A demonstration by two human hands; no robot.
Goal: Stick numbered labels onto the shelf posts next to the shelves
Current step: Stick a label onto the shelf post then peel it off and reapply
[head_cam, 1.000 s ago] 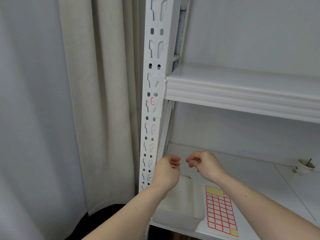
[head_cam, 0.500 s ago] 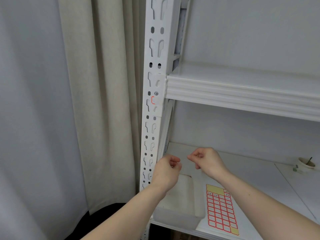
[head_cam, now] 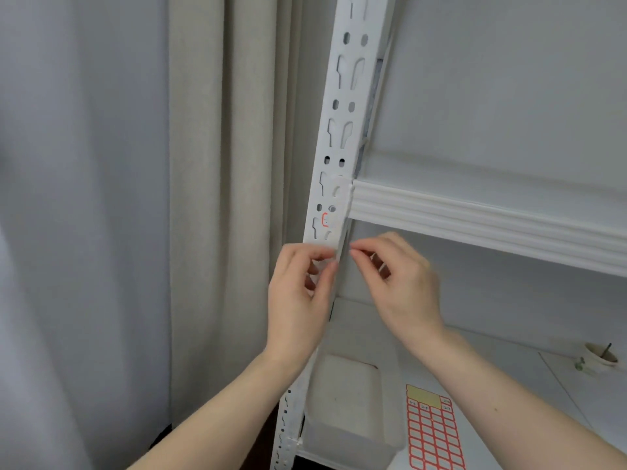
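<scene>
White metal shelf post (head_cam: 342, 130), a flat painted strip punched with paired oval holes and keyhole slots, running upright and slightly tilted in the wide-angle view. A small white label with a red border (head_cam: 326, 220) is stuck on the post face just beside the front edge of the upper shelf (head_cam: 475, 218), whose lip is a smooth, ribbed white moulding. Both bare hands are raised to the post just below that label. The left hand (head_cam: 298, 293) lies in front of the post with fingers curled and thumb and forefinger brought together at the post's right edge; the right hand (head_cam: 400, 283) faces it from the other side, its fingertips likewise pinched and almost meeting the left's. Motion blur hides whether a label sits between the fingertips, so what either hand grips cannot be told. On the lower shelf (head_cam: 509, 361), a smooth matte white board, lie a translucent rectangular plastic tray (head_cam: 342, 412) near the post and, just beside it, the label sheet (head_cam: 432, 432): a grid of red-bordered rounded rectangles with a yellow header. A small pale cup (head_cam: 599, 359) with a dark stick stands well apart at the right. Left of the post hangs a beige curtain (head_cam: 224, 198) in soft vertical folds, then a plain grey wall (head_cam: 84, 198).
</scene>
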